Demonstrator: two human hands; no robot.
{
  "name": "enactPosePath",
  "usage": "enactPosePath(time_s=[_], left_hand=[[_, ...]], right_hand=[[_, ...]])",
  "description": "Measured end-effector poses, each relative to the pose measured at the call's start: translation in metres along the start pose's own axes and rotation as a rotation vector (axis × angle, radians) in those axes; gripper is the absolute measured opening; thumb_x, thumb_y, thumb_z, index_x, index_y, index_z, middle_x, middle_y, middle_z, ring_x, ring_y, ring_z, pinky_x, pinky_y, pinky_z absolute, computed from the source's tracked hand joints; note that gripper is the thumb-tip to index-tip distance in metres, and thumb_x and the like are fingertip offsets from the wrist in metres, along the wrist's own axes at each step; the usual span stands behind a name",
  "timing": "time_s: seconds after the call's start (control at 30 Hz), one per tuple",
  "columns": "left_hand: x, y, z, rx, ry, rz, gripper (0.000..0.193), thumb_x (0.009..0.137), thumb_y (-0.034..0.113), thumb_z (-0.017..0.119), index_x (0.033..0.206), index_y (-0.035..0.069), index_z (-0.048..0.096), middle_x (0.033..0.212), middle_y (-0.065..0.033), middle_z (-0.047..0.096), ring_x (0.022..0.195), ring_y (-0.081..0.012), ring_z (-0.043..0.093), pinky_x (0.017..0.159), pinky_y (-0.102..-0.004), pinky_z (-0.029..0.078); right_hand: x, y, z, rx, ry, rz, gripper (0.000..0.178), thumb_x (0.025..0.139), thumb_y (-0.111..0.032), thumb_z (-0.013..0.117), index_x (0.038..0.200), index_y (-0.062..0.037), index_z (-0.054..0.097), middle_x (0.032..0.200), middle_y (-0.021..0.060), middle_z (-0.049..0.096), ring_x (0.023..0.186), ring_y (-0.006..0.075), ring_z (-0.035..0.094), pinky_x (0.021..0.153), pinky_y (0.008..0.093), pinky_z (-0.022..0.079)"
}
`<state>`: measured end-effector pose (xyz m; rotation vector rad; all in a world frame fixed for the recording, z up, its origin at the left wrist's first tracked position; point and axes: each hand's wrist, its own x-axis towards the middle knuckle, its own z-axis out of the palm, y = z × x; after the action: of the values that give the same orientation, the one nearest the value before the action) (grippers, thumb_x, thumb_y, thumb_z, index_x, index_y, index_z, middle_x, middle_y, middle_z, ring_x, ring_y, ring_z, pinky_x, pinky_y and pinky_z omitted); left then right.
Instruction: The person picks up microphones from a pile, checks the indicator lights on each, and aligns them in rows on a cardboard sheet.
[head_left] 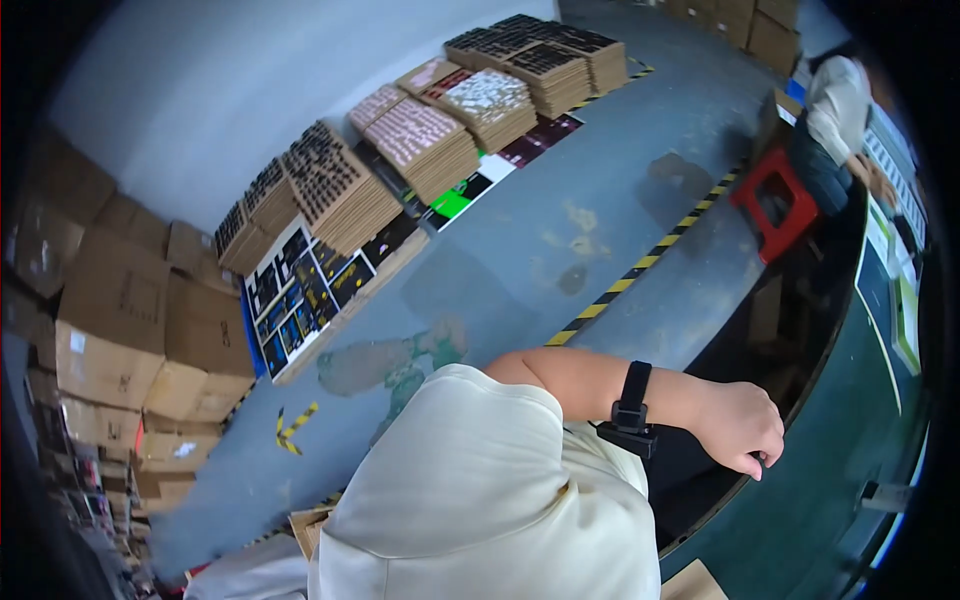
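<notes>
My left hand (738, 425) is at the end of my bent arm, held over the near edge of a dark green table (800, 500). Its fingers are curled closed. A small dark bit (762, 459) shows by the thumb, too little of it to name. Around the wrist goes a black strap (632, 390) with a small black device. The cream sleeve and shirt (470, 500) fill the lower middle of the view. My right hand does not show.
Another person (838, 115) sits at the table's far end, beside a red stool (775, 205). Stacks of printed cardboard sheets (345, 200) line the wall. Brown cartons (115, 300) are piled at left. Yellow-black tape (640, 268) crosses the floor. Green-and-white flat pieces (903, 320) lie on the table.
</notes>
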<state>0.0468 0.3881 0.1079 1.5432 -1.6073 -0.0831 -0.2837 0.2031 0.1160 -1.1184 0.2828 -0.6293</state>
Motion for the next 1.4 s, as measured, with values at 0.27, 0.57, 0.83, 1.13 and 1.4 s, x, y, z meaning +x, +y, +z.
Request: enactPosePath(time_s=[0.27, 0.57, 0.83, 1.13, 1.4], left_hand=[[-0.013, 0.003, -0.011, 0.015, 0.027, -0.024, 0.021, 0.081, 0.030, 0.069, 0.089, 0.010, 0.069, 0.085, -0.0044, 0.068, 0.084, -0.0257, 0.065, 0.074, -0.0406, 0.050], [0.002, -0.007, 0.003, -0.017, -0.035, -0.032, 0.023, 0.082, 0.032, 0.067, 0.087, 0.010, 0.070, 0.083, -0.0023, 0.069, 0.083, -0.0243, 0.066, 0.071, -0.0393, 0.051], [0.016, -0.020, 0.025, -0.077, -0.080, -0.004, 0.022, 0.081, 0.030, 0.069, 0.088, 0.009, 0.069, 0.084, -0.0041, 0.068, 0.083, -0.0259, 0.065, 0.071, -0.0401, 0.051], [0.036, -0.031, 0.050, -0.182, -0.213, -0.026, 0.021, 0.080, 0.026, 0.071, 0.090, 0.008, 0.068, 0.085, -0.0066, 0.067, 0.085, -0.0284, 0.064, 0.075, -0.0412, 0.049], [0.070, -0.019, 0.081, -0.311, -0.327, 0.086, 0.020, 0.081, 0.025, 0.071, 0.091, 0.007, 0.067, 0.089, -0.0083, 0.067, 0.089, -0.0292, 0.063, 0.077, -0.0412, 0.049]], right_hand=[[0.011, 0.008, 0.019, 0.059, -0.129, -0.019, 0.017, 0.098, -0.015, 0.046, 0.102, -0.0011, 0.055, 0.101, 0.0156, 0.061, 0.086, 0.0271, 0.061, 0.076, 0.0375, 0.051], [0.005, 0.015, 0.019, 0.091, -0.074, -0.010, 0.018, 0.097, -0.015, 0.047, 0.104, -0.0022, 0.057, 0.097, 0.0144, 0.062, 0.086, 0.0256, 0.061, 0.075, 0.0354, 0.051], [0.002, 0.017, 0.001, 0.080, 0.067, 0.008, 0.018, 0.096, -0.016, 0.047, 0.104, -0.0043, 0.058, 0.090, 0.0131, 0.061, 0.080, 0.0234, 0.058, 0.073, 0.0347, 0.050], [-0.013, 0.021, -0.020, -0.048, 0.200, -0.001, 0.018, 0.095, -0.018, 0.049, 0.104, -0.0047, 0.058, 0.089, 0.0129, 0.061, 0.078, 0.0236, 0.057, 0.073, 0.0346, 0.048], [-0.045, 0.020, 0.000, -0.102, 0.432, -0.024, 0.018, 0.096, -0.020, 0.051, 0.105, -0.0063, 0.058, 0.095, 0.0129, 0.060, 0.084, 0.0224, 0.055, 0.077, 0.0354, 0.046]])
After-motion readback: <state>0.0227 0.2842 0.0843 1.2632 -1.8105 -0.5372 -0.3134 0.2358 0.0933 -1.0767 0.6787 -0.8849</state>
